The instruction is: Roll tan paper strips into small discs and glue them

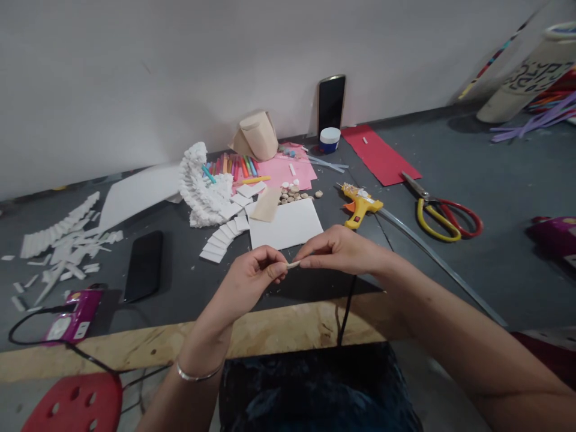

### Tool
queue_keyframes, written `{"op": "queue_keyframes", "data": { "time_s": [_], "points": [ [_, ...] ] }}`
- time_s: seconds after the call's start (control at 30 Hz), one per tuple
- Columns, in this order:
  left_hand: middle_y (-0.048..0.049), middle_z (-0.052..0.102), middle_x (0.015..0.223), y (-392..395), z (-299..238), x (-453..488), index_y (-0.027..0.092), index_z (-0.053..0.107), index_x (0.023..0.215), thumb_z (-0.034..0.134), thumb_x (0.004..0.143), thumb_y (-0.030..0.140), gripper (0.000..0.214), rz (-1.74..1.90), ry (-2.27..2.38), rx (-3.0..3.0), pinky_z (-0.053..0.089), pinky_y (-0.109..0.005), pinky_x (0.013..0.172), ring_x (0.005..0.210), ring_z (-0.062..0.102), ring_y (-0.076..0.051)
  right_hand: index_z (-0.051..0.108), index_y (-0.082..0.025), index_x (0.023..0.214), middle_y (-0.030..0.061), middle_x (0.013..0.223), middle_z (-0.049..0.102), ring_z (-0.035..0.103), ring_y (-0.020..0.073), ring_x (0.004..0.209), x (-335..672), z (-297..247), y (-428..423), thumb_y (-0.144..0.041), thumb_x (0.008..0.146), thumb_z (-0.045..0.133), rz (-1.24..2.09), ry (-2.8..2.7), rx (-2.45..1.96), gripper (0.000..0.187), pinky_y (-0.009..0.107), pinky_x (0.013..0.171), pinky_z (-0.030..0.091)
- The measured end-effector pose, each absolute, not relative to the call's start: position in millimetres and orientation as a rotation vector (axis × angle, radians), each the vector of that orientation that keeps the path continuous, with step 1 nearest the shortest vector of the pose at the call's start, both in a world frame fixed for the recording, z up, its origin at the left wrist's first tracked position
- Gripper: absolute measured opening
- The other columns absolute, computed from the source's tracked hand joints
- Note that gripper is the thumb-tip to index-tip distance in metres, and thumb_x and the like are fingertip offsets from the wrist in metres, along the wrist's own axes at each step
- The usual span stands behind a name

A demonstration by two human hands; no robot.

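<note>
My left hand and my right hand meet above the table's front edge. Between their fingertips they pinch a small, thin cream-coloured strip, one end in each hand. Just beyond lies a white card, with a beige paper piece overlapping its back left corner. Round beige pebble-like pieces are heaped behind the card. A yellow glue gun rests right of it, with a long clear glue stick at its rear. Small white rectangles are fanned out at the card's left.
White crumpled material and coloured sticks lie behind. Scissors and red paper are at the right. A black phone, white strips and a corded purple box occupy the left. A lidded jar stands by the wall.
</note>
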State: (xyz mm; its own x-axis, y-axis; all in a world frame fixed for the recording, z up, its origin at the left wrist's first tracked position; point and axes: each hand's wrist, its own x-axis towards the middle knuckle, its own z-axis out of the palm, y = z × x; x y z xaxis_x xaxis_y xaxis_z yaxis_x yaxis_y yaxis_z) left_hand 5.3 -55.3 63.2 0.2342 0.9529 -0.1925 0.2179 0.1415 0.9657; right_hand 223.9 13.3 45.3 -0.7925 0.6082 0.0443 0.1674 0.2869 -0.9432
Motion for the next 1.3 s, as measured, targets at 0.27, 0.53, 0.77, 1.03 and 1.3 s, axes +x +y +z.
{"op": "queue_keyframes", "data": {
  "time_s": [0.27, 0.53, 0.77, 1.03, 1.3],
  "points": [
    [0.0014, 0.063, 0.070, -55, 57, 19, 0.017, 0.067, 0.078, 0.069, 0.079, 0.030, 0.013, 0.878, 1.349, 1.394, 0.041, -0.021, 0.059, 0.063, 0.054, -0.010, 0.075, -0.017, 0.087, -0.0012, 0.063, 0.065, 0.050, 0.0085, 0.055, 213, 45, 5, -0.034, 0.085, 0.058, 1.187, -2.228, -0.958, 0.024, 0.021, 0.055, 0.034],
    [0.0008, 0.070, 0.074, -51, 56, 28, 0.019, 0.069, 0.077, 0.072, 0.077, 0.028, 0.010, 1.066, 1.371, 1.437, 0.046, -0.020, 0.066, 0.070, 0.061, -0.011, 0.067, -0.018, 0.077, -0.0063, 0.051, 0.050, 0.038, 0.0061, 0.048, 208, 45, -2, -0.031, 0.083, 0.056, 0.980, -2.136, -1.058, 0.018, 0.019, 0.051, 0.028],
    [0.0002, 0.067, 0.066, -46, 60, 27, 0.017, 0.069, 0.073, 0.076, 0.074, 0.029, 0.014, 1.077, 1.328, 1.414, 0.045, -0.020, 0.056, 0.059, 0.058, -0.010, 0.066, -0.018, 0.075, -0.0060, 0.051, 0.049, 0.038, 0.0064, 0.047, 210, 49, -5, -0.029, 0.082, 0.056, 0.946, -2.131, -1.048, 0.017, 0.019, 0.052, 0.028],
    [-0.0004, 0.071, 0.075, -51, 56, 42, 0.019, 0.071, 0.079, 0.067, 0.083, 0.029, 0.011, 1.244, 1.571, 1.677, 0.050, -0.022, 0.066, 0.070, 0.064, -0.012, 0.064, -0.018, 0.076, -0.0060, 0.049, 0.048, 0.036, 0.0070, 0.047, 207, 50, -5, -0.029, 0.082, 0.055, 0.864, -2.059, -1.191, 0.015, 0.021, 0.052, 0.026],
    [-0.0026, 0.073, 0.085, -53, 42, 48, 0.021, 0.073, 0.087, 0.070, 0.081, 0.029, 0.011, 1.370, 1.556, 1.714, 0.053, -0.024, 0.072, 0.079, 0.068, -0.014, 0.066, -0.018, 0.077, -0.0047, 0.052, 0.053, 0.039, 0.0074, 0.047, 207, 49, -4, -0.030, 0.082, 0.056, 0.883, -2.019, -1.230, 0.016, 0.021, 0.051, 0.026]
  ]
}}
